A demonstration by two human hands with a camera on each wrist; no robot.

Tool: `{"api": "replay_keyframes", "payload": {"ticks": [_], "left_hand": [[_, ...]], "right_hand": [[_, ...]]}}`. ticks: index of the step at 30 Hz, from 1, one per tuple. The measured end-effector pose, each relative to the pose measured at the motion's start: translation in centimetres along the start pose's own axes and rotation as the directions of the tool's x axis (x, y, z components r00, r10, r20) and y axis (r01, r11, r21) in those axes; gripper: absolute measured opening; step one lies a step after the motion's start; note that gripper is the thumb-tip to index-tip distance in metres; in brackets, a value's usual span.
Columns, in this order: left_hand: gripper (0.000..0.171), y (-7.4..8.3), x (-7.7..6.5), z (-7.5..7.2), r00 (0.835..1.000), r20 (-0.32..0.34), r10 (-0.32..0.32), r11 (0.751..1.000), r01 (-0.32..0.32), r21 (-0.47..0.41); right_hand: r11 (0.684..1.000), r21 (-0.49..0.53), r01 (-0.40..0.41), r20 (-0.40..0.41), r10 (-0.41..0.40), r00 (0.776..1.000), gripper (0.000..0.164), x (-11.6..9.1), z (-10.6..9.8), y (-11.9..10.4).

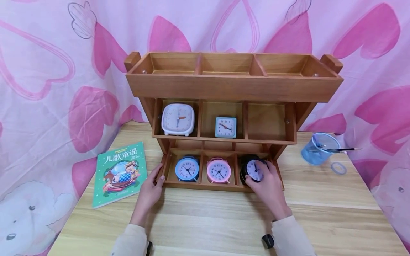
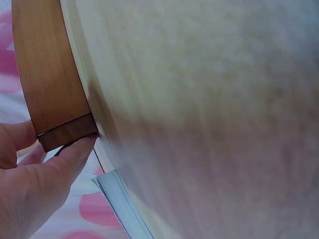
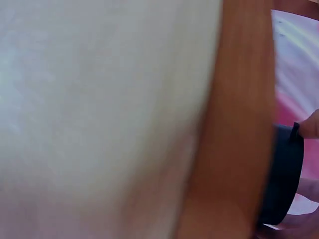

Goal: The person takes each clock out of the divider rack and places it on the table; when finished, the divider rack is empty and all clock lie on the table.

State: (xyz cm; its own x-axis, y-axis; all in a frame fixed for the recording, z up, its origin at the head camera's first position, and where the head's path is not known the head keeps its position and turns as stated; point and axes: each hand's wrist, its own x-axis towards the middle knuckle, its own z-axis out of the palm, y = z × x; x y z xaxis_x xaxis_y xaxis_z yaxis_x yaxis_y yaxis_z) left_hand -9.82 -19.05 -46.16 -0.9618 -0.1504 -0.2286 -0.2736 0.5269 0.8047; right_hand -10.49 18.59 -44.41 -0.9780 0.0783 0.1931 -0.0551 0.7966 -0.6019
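Note:
A three-tier wooden shelf (image 1: 234, 87) stands on the table. At its lower left corner my left hand (image 1: 150, 190) grips the end of the bottom tier (image 2: 67, 132) between thumb and fingers. My right hand (image 1: 268, 186) holds a round black alarm clock (image 1: 254, 170) from its right side, thumb low at the front. The clock sits in the bottom tier's right compartment, its dial facing me; in the right wrist view the black casing (image 3: 285, 174) shows behind the wooden edge. Beside it are a pink alarm clock (image 1: 219, 171) in the middle compartment and a blue one (image 1: 187, 169) in the left.
A white clock (image 1: 178, 119) and a small square teal clock (image 1: 225, 127) occupy the middle tier. Left of the shelf lies a green book (image 1: 120, 174). A blue mesh pen cup (image 1: 315, 151) and a tape roll (image 1: 338, 168) are on the right. Patterned cloth hangs behind.

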Motion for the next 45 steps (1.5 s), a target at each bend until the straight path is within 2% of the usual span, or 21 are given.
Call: {"api": "replay_keyframes", "payload": {"ticks": [3,5,9,12,14,17,21,24,29,35,38,42,45], "left_hand": [[0.05,-0.1,0.0,-0.2,1.0,-0.002,-0.003,1.0,0.003,-0.002],[0.05,-0.1,0.0,-0.3,1.0,0.0,-0.005,1.0,0.005,-0.004],[0.051,-0.2,0.1,-0.3,1.0,0.013,-0.009,1.0,0.01,-0.012],[0.051,-0.2,0.2,-0.1,1.0,0.02,-0.018,1.0,0.019,-0.023],[0.051,-0.2,0.2,0.0,0.999,0.022,-0.024,0.999,0.024,-0.03],[0.051,-0.2,0.2,0.1,0.999,0.021,-0.026,0.999,0.027,-0.033],[0.051,-0.2,0.1,0.1,1.0,0.02,-0.023,0.999,0.024,-0.032],[0.051,-0.2,0.1,0.1,0.999,0.023,-0.024,0.999,0.025,-0.038],[0.051,-0.2,0.0,0.1,1.0,0.017,-0.017,0.999,0.018,-0.046],[0.051,-0.1,0.0,0.2,1.0,0.019,-0.024,0.999,0.024,-0.04],[0.051,-0.1,0.0,0.1,0.999,0.02,-0.025,0.999,0.026,-0.033],[0.052,0.0,0.0,0.0,0.999,0.02,-0.027,0.999,0.028,-0.028],[0.052,0.1,0.0,0.0,0.999,0.022,-0.031,0.999,0.032,-0.029]], "right_hand": [[0.999,0.014,0.049,-0.098,-0.048,0.994,0.06,-0.4,-1.6,-0.5],[0.999,0.015,0.047,-0.138,-0.045,0.989,0.059,-0.8,-2.8,-0.5],[1.0,0.021,-0.007,-0.208,0.011,0.978,0.058,-1.5,-5.2,0.3],[0.999,0.022,-0.05,-0.269,0.054,0.962,0.058,-1.6,-6.5,2.1],[0.995,0.014,-0.098,-0.279,0.098,0.955,0.059,-1.5,-7.1,3.6],[0.983,-0.004,-0.184,-0.233,0.178,0.956,0.06,-1.0,-7.6,5.9],[0.965,-0.051,-0.259,-0.096,0.253,0.963,0.066,-0.2,-7.6,8.4],[0.962,-0.072,-0.263,-0.006,0.264,0.965,0.068,0.0,-7.3,9.6],[0.965,-0.07,-0.254,0.082,0.26,0.962,0.072,0.2,-6.9,10.6],[0.959,-0.09,-0.268,0.145,0.279,0.949,0.078,0.2,-6.7,10.8],[0.958,-0.124,-0.258,0.152,0.275,0.949,0.081,0.1,-6.9,10.1],[0.969,-0.124,-0.212,0.054,0.22,0.974,0.078,-0.5,-6.5,7.4],[0.991,-0.08,-0.106,-0.051,0.102,0.993,0.069,-1.1,-5.9,4.5]]}}
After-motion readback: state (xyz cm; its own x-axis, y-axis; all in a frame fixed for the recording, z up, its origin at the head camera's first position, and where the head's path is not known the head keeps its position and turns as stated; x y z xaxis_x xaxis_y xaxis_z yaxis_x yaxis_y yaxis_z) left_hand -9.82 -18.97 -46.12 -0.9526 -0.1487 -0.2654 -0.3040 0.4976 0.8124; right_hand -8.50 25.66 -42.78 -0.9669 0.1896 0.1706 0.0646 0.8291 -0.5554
